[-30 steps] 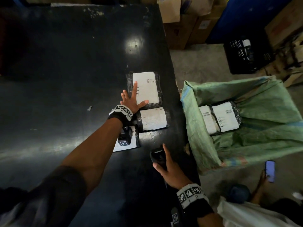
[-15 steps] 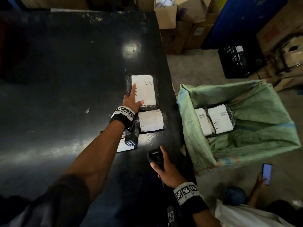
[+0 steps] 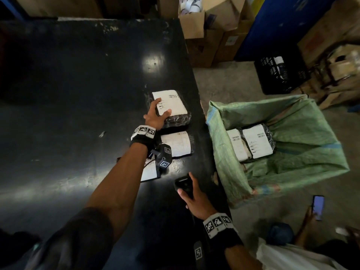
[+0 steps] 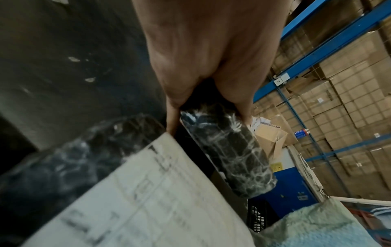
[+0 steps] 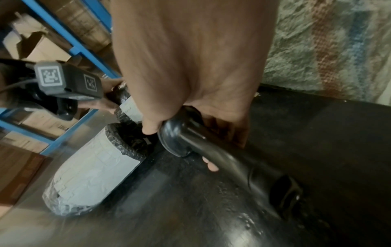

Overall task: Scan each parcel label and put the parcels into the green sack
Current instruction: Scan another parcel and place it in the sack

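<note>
The left hand point(image 3: 155, 115) grips the far parcel point(image 3: 171, 106) by its near-left corner, while the right hand point(image 3: 192, 197), nearer the green sack point(image 3: 292, 117), holds the scanner point(image 3: 183, 185).

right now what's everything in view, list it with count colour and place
parcels on table: three, black wrap with white labels, near the table's right edge; the far one gripped, the near one mostly hidden by the left arm
parcels in sack: two, black wrap, white labels
green sack: one, open, on the floor right of the table
table: one, black
scanner: one, black, in the right hand
crate: one, black, on the floor
cardboard boxes: several, brown, beyond the table
phone: one, held by another person
left hand: grips far parcel
right hand: holds scanner
</note>
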